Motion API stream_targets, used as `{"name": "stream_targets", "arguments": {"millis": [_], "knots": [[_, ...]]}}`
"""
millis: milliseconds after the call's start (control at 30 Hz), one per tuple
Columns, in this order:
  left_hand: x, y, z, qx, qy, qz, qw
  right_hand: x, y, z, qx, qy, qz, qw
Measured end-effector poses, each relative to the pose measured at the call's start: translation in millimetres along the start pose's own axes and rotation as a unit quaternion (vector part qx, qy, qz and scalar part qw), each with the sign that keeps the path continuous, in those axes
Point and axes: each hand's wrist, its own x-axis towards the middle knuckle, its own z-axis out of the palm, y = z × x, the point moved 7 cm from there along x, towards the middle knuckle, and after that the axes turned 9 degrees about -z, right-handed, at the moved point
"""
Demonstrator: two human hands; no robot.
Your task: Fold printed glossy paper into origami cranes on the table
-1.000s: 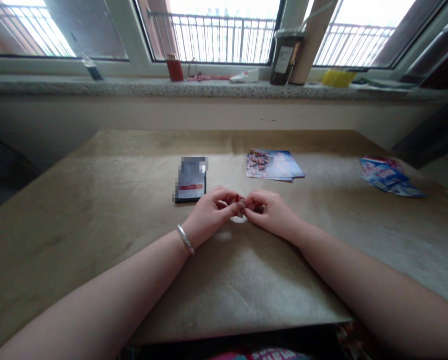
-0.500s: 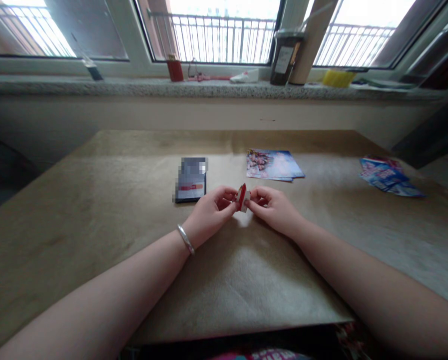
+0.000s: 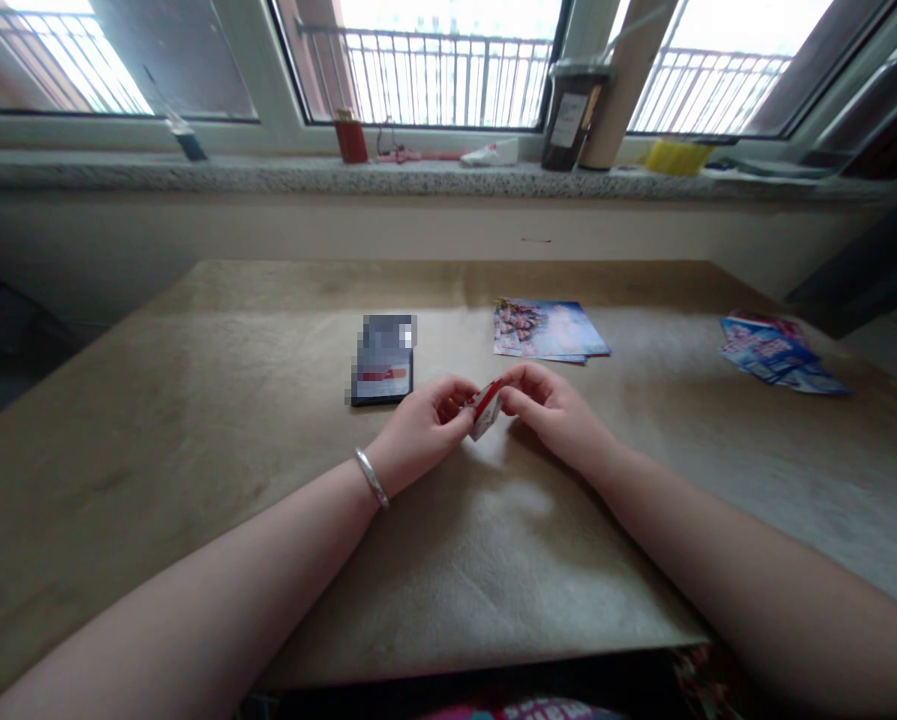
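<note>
Tan tabletop (image 3: 215, 420) below, left hand (image 3: 422, 422) and right hand (image 3: 557, 412) pinch red-and-white paper (image 3: 485, 411)

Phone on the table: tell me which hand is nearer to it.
Left. The left hand is beside the near right corner of the phone; the right hand is farther right, beyond the small red-and-white piece.

Beyond the paper piece (image 3: 485, 412), sheets (image 3: 557, 330) lie on the table (image 3: 448, 580), phone (image 3: 383, 358) to their left, packets (image 3: 778, 350) right.
</note>
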Motion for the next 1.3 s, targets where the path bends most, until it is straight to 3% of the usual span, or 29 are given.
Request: {"name": "stream_targets", "arguments": {"millis": [233,367,467,833,1000,1300], "knots": [[-4,0,-3.4,0.045,0.035,0.022,0.998,1,4,-1,0.063,0.012,0.029,0.998],[-9,12,-3.3,0.160,0.043,0.108,0.980,1,1,0,0.087,0.009,0.044,0.995],[-11,16,-3.7,0.185,0.044,0.135,0.972,0,2,3,0.108,0.003,0.058,0.992],[-12,18,-2.9,0.174,0.044,0.130,0.975,0,6,7,0.138,0.000,0.073,0.988],[-10,19,-9.9,0.212,0.084,0.100,0.969,-1,7,3,0.135,0.042,0.083,0.987],[-8,14,-5.7,0.181,0.033,0.063,0.981,0,5,0,0.073,0.045,0.057,0.995]]}}
